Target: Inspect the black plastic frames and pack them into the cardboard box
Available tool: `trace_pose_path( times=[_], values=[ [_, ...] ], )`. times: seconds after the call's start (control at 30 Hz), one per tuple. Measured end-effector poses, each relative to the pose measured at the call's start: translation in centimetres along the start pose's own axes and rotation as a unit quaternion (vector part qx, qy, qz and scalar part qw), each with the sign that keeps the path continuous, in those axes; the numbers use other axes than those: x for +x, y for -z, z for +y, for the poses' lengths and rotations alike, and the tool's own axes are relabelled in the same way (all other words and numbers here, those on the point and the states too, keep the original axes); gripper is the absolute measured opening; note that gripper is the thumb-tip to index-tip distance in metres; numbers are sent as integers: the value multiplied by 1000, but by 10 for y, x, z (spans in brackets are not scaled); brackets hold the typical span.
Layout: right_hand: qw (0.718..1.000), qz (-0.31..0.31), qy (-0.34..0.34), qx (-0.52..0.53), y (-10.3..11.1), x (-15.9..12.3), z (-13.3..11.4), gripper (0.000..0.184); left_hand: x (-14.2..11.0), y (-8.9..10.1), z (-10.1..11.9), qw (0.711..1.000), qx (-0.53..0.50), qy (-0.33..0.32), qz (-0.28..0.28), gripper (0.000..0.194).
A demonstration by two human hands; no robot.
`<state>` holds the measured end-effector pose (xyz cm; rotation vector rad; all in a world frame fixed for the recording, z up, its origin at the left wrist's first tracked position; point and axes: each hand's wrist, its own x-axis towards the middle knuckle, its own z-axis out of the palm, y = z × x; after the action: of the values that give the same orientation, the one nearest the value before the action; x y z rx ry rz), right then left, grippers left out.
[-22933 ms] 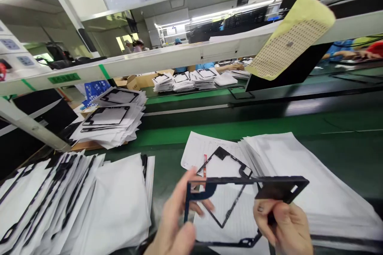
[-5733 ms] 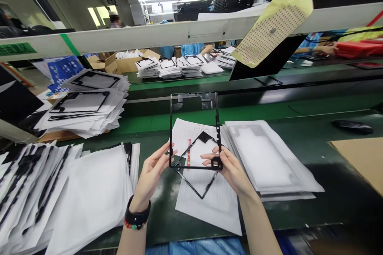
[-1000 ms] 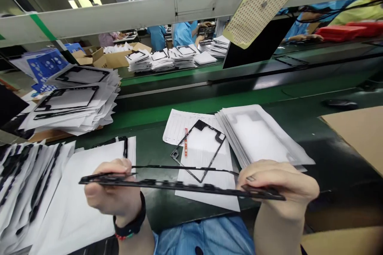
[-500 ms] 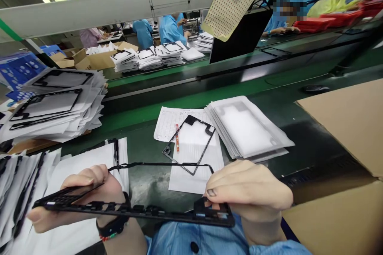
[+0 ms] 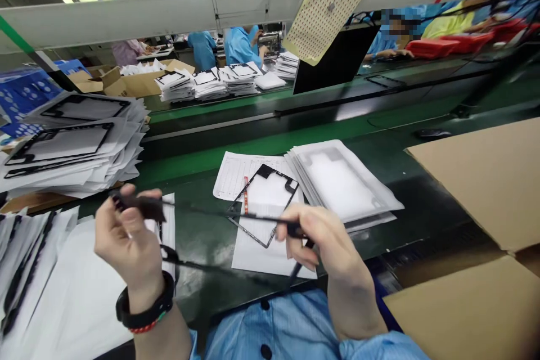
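Both hands hold a thin black rectangular frame (image 5: 198,264), blurred by motion, above the green bench. My left hand (image 5: 129,239) pinches its left end; a black wristband sits on that wrist. My right hand (image 5: 318,242) is closed on its right end. Just beyond the hands a second black frame (image 5: 261,202) lies on a white sheet (image 5: 270,253), beside a red pen (image 5: 246,194) on a printed form.
A stack of white sleeves (image 5: 341,183) lies right of the sheet. Piles of sheets with frames sit at left (image 5: 67,143) and lower left (image 5: 46,281). Brown cardboard (image 5: 485,180) fills the right. A yellow dotted sheet (image 5: 329,5) hangs overhead. Other workers stand beyond the conveyor.
The frame has been turned and raised from a flat, edge-on hold near my body; my left hand came up and my right hand shifted left. The view has tilted slightly.
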<state>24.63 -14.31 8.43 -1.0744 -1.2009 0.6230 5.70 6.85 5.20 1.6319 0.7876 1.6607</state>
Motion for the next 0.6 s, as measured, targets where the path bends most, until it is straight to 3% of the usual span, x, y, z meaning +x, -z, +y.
trace_pose_path(
  times=[0.03, 0.07, 0.1, 0.17, 0.23, 0.3, 0.4, 0.47, 0.53, 0.6],
  values=[
    [996, 32, -38, 73, 2, 3, 4, 36, -6, -4, 4, 999, 15, -1, 39, 44],
    [987, 58, -61, 135, 3, 5, 7, 36, -14, -7, 9, 998, 14, 18, 65, 57],
    [978, 72, -74, 181, 4, 7, 11, 35, -24, -9, 13, 996, -5, 57, 66, 67],
    [965, 70, -97, 233, 4, 10, 16, 29, -40, -9, 22, 980, -92, 173, -16, 52],
    [955, 44, -122, 267, 1, 12, 17, 23, -48, -9, 30, 933, -174, 285, -132, 25],
    [946, 11, -123, 300, -3, 11, 15, 20, -42, -9, 37, 875, -236, 380, -185, 27],
    [948, -18, -99, 302, -7, 7, 5, 27, -20, -14, 47, 761, -348, 532, -133, 20],
    [963, -24, -75, 257, -8, 1, -2, 42, -7, -18, 53, 642, -438, 624, -87, 23],
    [977, -29, -21, 209, -8, -5, -6, 51, -1, -22, 58, 525, -521, 670, -56, 26],
    [983, -35, 46, 174, -7, -11, -6, 55, -2, -26, 63, 443, -577, 685, -45, 25]
  ],
)
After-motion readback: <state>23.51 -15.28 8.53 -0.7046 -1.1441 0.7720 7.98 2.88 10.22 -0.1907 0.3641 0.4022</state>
